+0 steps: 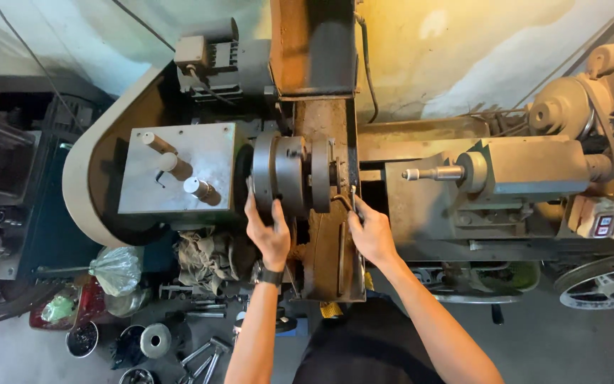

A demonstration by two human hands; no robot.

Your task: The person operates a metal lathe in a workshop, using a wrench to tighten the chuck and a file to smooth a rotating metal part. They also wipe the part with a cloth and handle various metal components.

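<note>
Both hands on lathe chuck (289, 174); tailstock (513, 169) apart, rags (204, 256) perhaps below.

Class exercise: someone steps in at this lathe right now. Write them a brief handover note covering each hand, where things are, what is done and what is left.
Left hand: gripping the rim of the lathe chuck.
Right hand: holding a thin metal tool against the chuck's face.
Tailstock: drawn back to the right, its spindle clear of the chuck.
Done: cannot tell whether a workpiece is mounted.
Left: work at the chuck face appears unfinished; both hands are engaged.
</note>
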